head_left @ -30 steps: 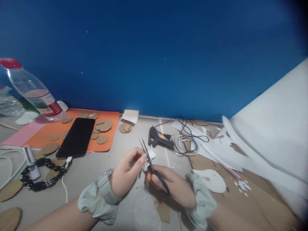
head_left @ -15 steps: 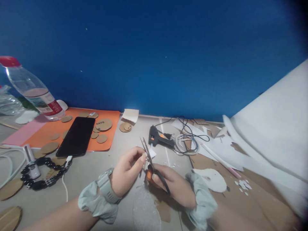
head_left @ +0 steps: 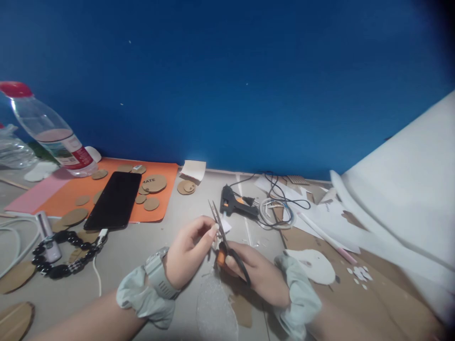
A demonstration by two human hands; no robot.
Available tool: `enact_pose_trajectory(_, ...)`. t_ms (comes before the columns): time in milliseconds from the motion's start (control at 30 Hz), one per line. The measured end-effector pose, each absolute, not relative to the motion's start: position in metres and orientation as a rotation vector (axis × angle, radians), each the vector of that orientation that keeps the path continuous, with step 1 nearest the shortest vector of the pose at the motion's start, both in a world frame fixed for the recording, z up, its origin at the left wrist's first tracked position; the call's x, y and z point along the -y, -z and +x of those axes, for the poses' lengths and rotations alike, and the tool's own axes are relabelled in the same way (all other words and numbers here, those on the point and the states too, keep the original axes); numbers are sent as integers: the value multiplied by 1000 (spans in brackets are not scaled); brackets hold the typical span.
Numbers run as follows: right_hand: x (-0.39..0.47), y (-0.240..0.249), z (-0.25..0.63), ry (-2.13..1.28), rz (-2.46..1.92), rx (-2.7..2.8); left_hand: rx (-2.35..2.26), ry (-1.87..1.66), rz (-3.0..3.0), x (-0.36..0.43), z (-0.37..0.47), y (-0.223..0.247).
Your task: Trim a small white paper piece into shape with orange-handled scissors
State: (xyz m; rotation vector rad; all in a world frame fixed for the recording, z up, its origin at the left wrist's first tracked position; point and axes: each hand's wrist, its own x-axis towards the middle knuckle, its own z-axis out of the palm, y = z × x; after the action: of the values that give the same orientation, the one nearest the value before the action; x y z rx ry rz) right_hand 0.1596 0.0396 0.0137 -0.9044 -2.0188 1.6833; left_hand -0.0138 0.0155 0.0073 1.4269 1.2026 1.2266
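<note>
One pair of scissors [head_left: 223, 242], clamped in right hand [head_left: 258, 270]; left hand [head_left: 187, 251], grip closed upon a small indistinct piece [head_left: 215, 242].

One round piece of cardboard [head_left: 157, 185] has dark letters that say MATE, and the M looks partly cut off at the edge. A smaller cardboard circle [head_left: 189, 188] has a dark mark, too blurry to read. The label [head_left: 72, 154] on the bottle [head_left: 40, 117] has writing too small to read.
</note>
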Motion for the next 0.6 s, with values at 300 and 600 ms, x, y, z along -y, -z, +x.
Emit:
enact_pose_trajectory(300, -36, -14, 155, -1724, -1008, 1739, -1217, -1196, 1460, -15, -14, -8)
enact_pose_trajectory(600, -35, -20, 150, -1464, -1292, 1499, -1237, -1016, 1621, -15, -10, -4)
